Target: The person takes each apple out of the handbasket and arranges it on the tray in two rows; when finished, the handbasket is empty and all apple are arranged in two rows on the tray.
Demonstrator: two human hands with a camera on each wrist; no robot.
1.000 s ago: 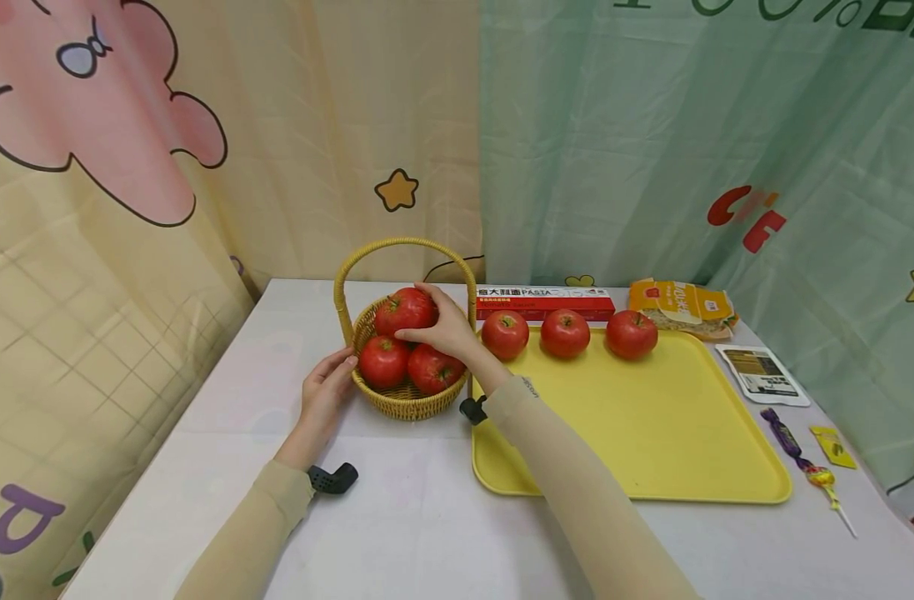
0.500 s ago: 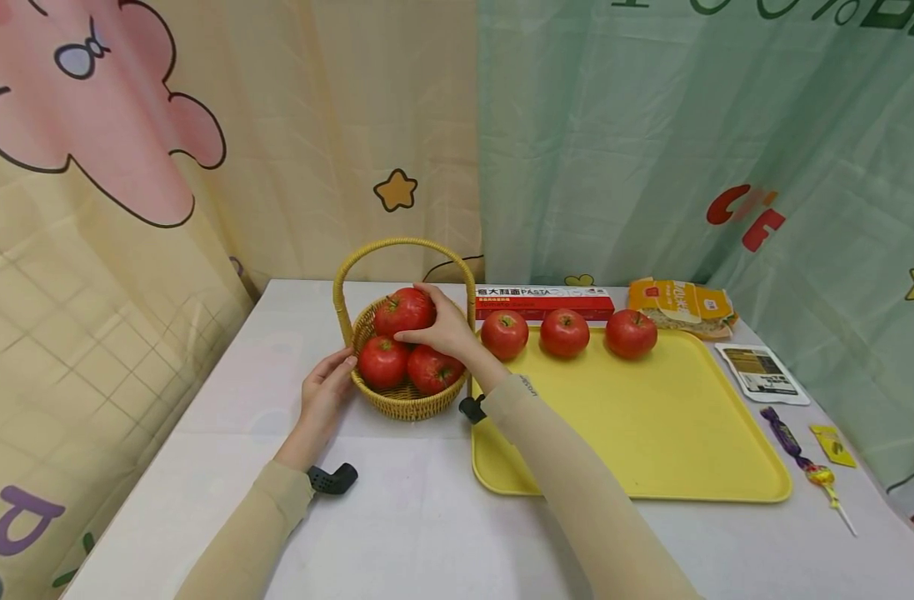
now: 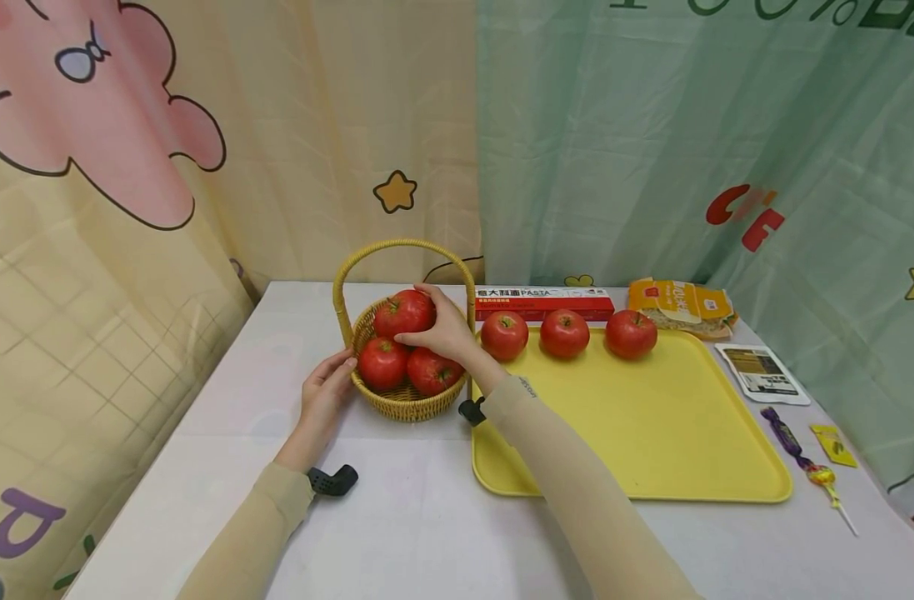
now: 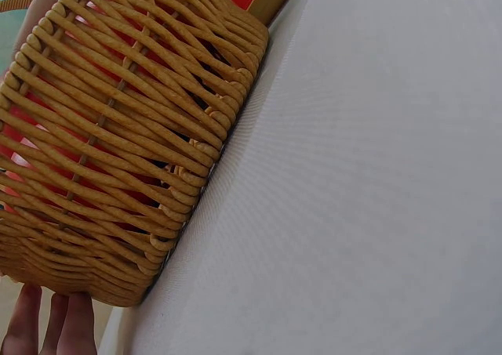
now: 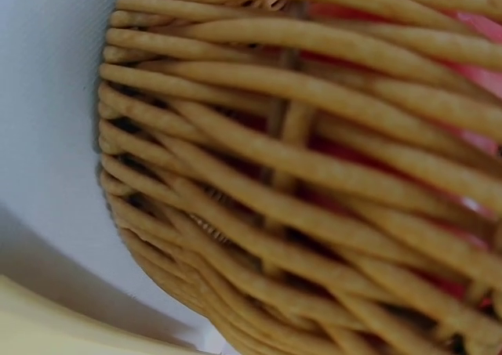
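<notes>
Left hand (image 3: pixel 326 392): its fingers (image 4: pixel 77 327), fairly straight, are laid against the basket's outer side near the foot of the handle; nothing is clenched, and no shift since the earlier frames is seen.
Basket (image 3: pixel 407 410): it is stood upright on the table (image 3: pixel 412 508), its place unchanged; three apples are contained in it.
Front pair: the front-left apple (image 3: pixel 382 364) and the front-right apple (image 3: pixel 432 372) are lodged side by side in the basket.
Back apple (image 3: pixel 399 315): it is held inside the basket, behind the front pair; whether its weight is borne by the hand cannot be told.
Right hand (image 3: pixel 449 333): thumb and fingers are curved round the back apple, which is grasped. Nothing has visibly been changed just now; for the work, a pause at the basket is judged, the apple neither let go nor lifted clear.
Tray (image 3: pixel 636 417): the left tray apple (image 3: pixel 505 336), middle tray apple (image 3: pixel 565 334) and right tray apple (image 3: pixel 631 335) are lined up along its far edge, unmoved.
Tray surroundings: the pasta box (image 3: pixel 542 304) and yellow packet (image 3: pixel 681 307) are set behind, the lollipop (image 3: pixel 820 477) to the right. Against the earlier frames, only a slight drift of the head view is noted.
</notes>
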